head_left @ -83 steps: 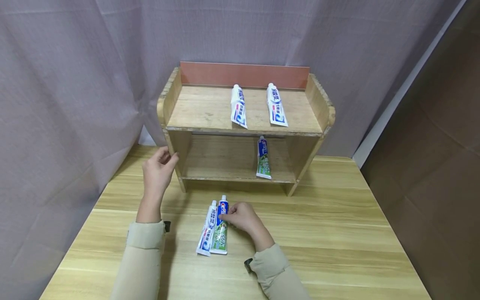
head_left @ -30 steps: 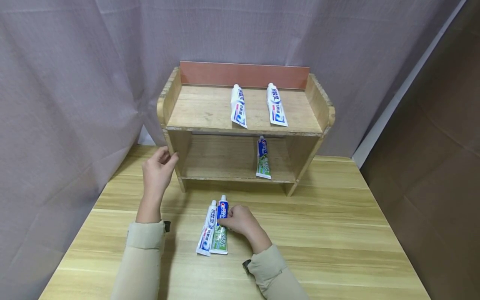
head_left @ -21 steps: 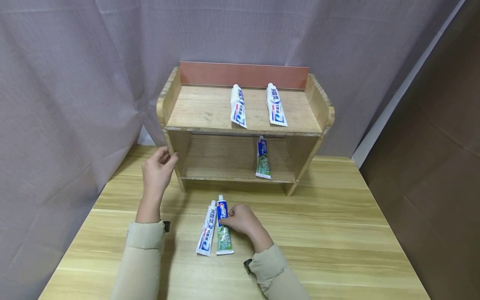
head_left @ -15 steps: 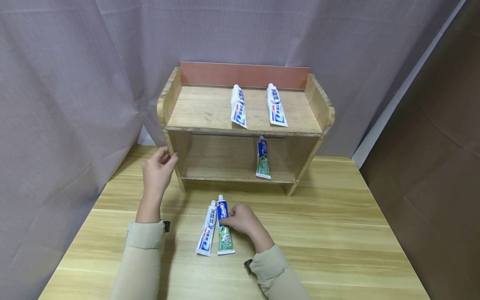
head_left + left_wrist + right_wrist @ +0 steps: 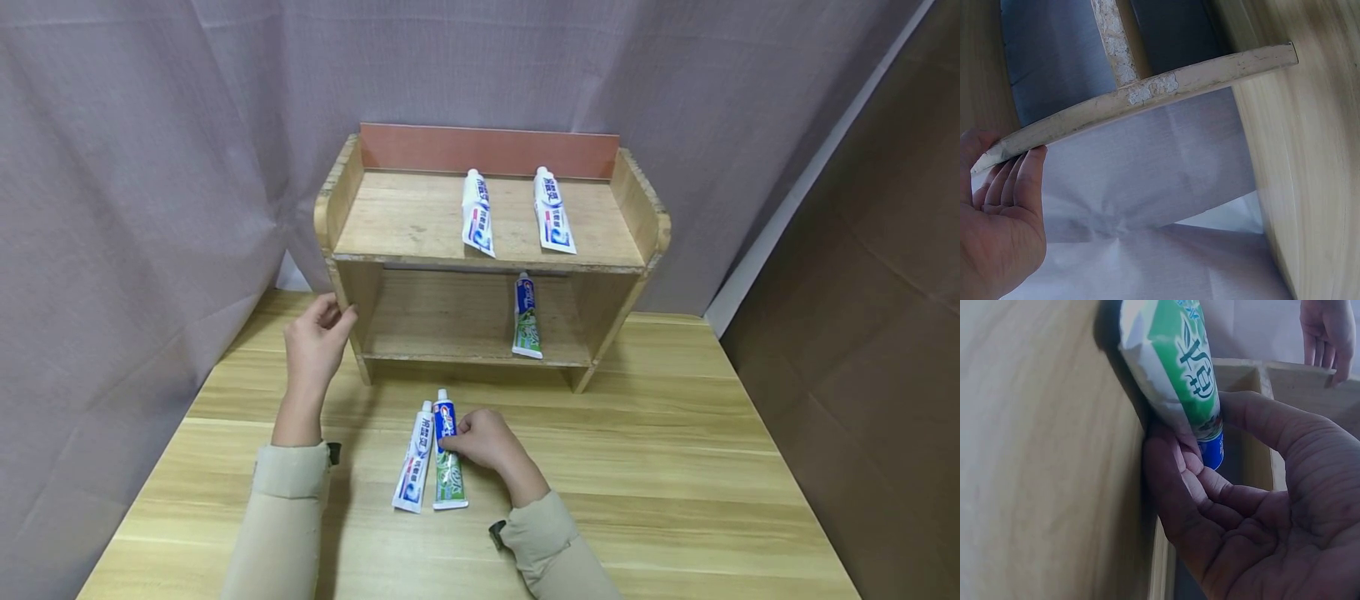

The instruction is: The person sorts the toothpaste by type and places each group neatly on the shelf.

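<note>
My right hand [image 5: 486,437] pinches a blue-and-green toothpaste tube [image 5: 450,483] between thumb and fingers, midway along its length. In the right wrist view the fingers curl beneath the tube [image 5: 1179,369], close against the table surface. A white toothpaste tube [image 5: 412,467] lies just left of it, the two caps near each other and the flat ends spread apart. My left hand [image 5: 315,342] grips the left side panel of the wooden shelf [image 5: 420,217]. The left wrist view has thumb and fingers on opposite faces of the panel's edge [image 5: 1210,74].
Two white toothpaste tubes [image 5: 477,218] [image 5: 553,215] lie on the upper board. On the lower board, toward the right, is another blue-and-green tube [image 5: 527,321]. A grey curtain [image 5: 480,67] hangs behind, and a brown panel [image 5: 855,275] borders the table [image 5: 675,467] on the right.
The flat end of the blue-and-green tube has swung right, away from the white tube, while its cap shifted slightly left. The left hand stays on the panel.
</note>
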`<action>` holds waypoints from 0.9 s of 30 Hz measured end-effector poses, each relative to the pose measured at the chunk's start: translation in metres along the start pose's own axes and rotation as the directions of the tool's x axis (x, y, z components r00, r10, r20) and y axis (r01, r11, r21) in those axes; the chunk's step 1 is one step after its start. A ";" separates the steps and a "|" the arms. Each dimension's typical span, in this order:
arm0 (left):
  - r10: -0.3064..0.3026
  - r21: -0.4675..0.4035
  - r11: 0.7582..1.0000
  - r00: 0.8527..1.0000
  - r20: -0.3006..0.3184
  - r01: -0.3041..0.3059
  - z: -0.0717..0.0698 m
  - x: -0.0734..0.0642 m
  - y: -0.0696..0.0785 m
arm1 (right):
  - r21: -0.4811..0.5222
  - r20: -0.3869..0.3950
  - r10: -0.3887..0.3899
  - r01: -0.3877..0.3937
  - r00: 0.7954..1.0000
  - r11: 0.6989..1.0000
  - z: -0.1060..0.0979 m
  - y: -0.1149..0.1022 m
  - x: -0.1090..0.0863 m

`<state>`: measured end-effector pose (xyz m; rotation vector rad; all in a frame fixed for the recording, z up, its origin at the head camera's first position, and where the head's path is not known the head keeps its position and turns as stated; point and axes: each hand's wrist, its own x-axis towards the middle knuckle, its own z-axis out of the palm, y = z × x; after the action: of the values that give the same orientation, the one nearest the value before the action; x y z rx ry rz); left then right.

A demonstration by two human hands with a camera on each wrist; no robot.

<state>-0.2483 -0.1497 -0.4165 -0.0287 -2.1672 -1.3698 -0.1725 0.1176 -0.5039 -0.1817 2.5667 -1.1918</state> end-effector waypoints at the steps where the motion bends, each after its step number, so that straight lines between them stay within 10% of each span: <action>1: 0.003 -0.005 1.000 1.000 0.000 -0.003 0.000 0.000 0.000 | -0.002 -0.002 0.000 0.000 1.000 1.000 0.000 0.000 0.000; 27: -0.003 -0.008 1.000 1.000 0.001 0.003 0.000 0.000 0.001 | 0.045 -0.023 0.010 -0.009 1.000 0.999 -0.015 0.000 -0.002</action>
<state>-0.2474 -0.1491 -0.4155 -0.0292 -2.1629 -1.3801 -0.1754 0.1291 -0.4936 -0.1458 2.5550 -1.2539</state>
